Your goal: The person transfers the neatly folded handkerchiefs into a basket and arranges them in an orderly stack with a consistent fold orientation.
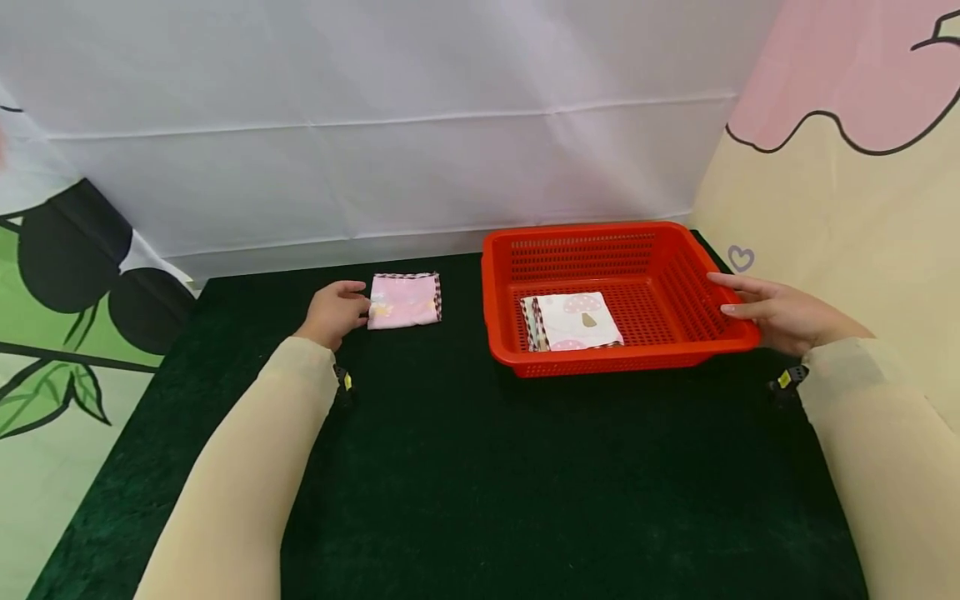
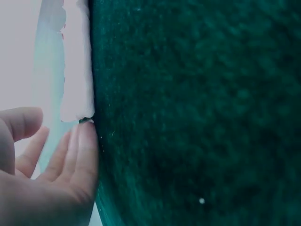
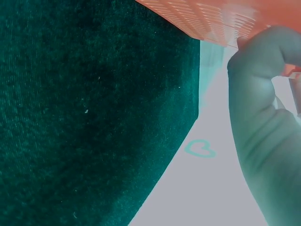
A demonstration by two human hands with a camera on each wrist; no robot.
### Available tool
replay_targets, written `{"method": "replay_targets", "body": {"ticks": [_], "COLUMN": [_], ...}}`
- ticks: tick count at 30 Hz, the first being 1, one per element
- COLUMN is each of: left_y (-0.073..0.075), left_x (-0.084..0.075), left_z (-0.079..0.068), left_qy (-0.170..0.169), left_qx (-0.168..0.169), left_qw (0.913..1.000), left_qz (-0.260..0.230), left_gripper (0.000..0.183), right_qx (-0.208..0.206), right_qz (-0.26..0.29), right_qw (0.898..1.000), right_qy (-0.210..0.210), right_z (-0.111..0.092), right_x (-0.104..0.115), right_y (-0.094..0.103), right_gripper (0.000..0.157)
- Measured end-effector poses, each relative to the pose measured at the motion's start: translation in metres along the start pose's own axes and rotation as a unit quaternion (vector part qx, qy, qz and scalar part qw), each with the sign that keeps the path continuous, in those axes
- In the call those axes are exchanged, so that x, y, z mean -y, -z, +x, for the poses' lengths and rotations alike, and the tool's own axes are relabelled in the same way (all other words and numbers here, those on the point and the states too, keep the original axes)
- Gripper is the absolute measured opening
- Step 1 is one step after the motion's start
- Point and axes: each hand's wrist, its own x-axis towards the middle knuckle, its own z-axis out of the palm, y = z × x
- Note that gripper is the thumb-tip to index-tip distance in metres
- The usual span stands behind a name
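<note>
A pink folded cloth (image 1: 405, 302) with a checked dark border lies flat on the dark green table, left of the middle in the head view. At its left edge is my left hand (image 1: 336, 312), thumb apart from the fingers. In the left wrist view the straight fingertips (image 2: 87, 134) meet the end of the folded cloth (image 2: 77, 70), low against the table. My right hand (image 1: 787, 315) holds the right rim of a red plastic basket (image 1: 498, 317), thumb and index finger over the edge. Inside the basket, towards its front left, lies a white folded cloth (image 1: 573, 323) with pink prints.
A dark green cover (image 1: 525, 483) spreads over the table. Behind it hangs a white sheet (image 1: 375, 175), close to the basket's back. A cream and pink printed backdrop (image 1: 847, 208) rises at the right; another printed panel (image 1: 67, 367) stands along the left.
</note>
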Motion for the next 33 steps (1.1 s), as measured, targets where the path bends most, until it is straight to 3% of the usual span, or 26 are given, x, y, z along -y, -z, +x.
{"method": "replay_targets", "body": {"ticks": [5, 14, 23, 29, 33], "left_y": [-0.006, -0.016, -0.024, -0.026, -0.027], "left_x": [-0.001, -0.005, -0.016, -0.021, -0.022], "left_z": [0.008, 0.02, 0.026, 0.027, 0.029], "left_qy": [0.03, 0.066, 0.075, 0.063, 0.066], "left_qx": [-0.002, 0.015, 0.048, 0.035, 0.044], "left_qw": [0.9992, 0.9977, 0.996, 0.997, 0.9968], "left_qz": [0.025, -0.007, -0.003, 0.026, -0.004], "left_gripper": [0.052, 0.049, 0.049, 0.047, 0.049], "right_qx": [-0.004, -0.015, -0.027, -0.019, -0.028], "right_qz": [0.001, 0.011, -0.008, -0.028, -0.026], "right_qw": [1.0, 1.0, 0.999, 0.999, 0.999], "right_qy": [-0.002, -0.009, -0.019, -0.012, -0.018], "right_z": [-0.001, -0.003, -0.005, 0.002, 0.002], "right_x": [0.001, 0.002, 0.002, 0.005, 0.004], "right_y": [-0.001, 0.0, -0.001, -0.004, -0.005], "right_gripper": [0.062, 0.062, 0.066, 0.068, 0.067]}}
